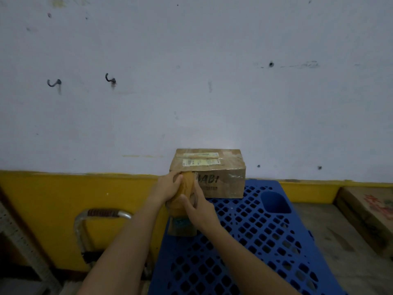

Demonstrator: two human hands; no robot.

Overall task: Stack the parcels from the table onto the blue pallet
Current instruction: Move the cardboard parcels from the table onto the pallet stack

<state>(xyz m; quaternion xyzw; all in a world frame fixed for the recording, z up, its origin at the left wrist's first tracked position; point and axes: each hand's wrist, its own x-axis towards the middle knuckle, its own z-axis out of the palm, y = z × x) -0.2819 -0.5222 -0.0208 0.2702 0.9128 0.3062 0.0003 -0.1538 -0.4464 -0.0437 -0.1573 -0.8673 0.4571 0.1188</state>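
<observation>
A blue grid pallet lies on the floor against the wall. On its far end stands a brown cardboard parcel with yellow labels on top. Just in front of that parcel's left end I hold a small tape-wrapped brown parcel upright, its lower end over the pallet's left edge. My left hand grips its upper left side and my right hand grips its right side, thumb across the front. Whether the small parcel touches the pallet is hidden by my arms.
A white wall with a yellow base band rises behind the pallet. A metal trolley handle stands left of the pallet. At the right edge lies another cardboard box on the concrete floor. Shelving shows at the lower left corner.
</observation>
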